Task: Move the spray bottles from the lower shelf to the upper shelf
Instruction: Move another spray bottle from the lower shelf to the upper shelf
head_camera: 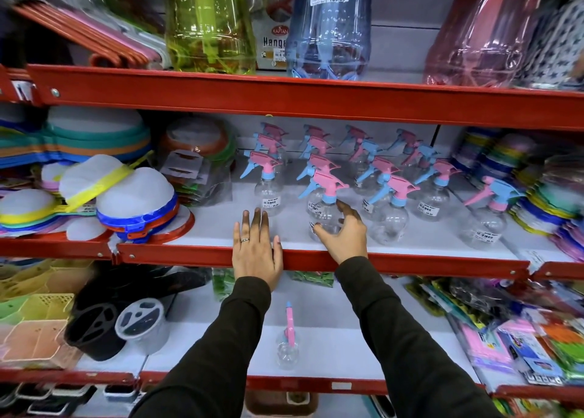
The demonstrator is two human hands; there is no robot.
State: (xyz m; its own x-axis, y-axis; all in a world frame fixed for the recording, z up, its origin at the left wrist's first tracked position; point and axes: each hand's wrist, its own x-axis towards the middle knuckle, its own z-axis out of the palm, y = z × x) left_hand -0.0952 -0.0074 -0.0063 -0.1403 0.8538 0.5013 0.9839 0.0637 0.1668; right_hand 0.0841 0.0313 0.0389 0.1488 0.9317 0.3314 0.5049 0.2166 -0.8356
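Several clear spray bottles with pink and blue trigger heads stand in rows on the upper shelf (410, 261). My right hand (346, 232) curls around the body of the front-middle spray bottle (325, 209), which stands on that shelf. My left hand (256, 248) lies flat, fingers spread, on the shelf's front edge and holds nothing. One spray bottle (287, 341) with a pink head stands alone on the white lower shelf (347, 338) between my forearms.
Stacked round food covers (132, 202) fill the upper shelf's left side, coloured plates (543, 202) its right. On the lower shelf sit pastel baskets (34, 329), a black holder (94, 326) and packaged goods (521, 338). Large plastic jars (328, 32) stand on the top shelf.
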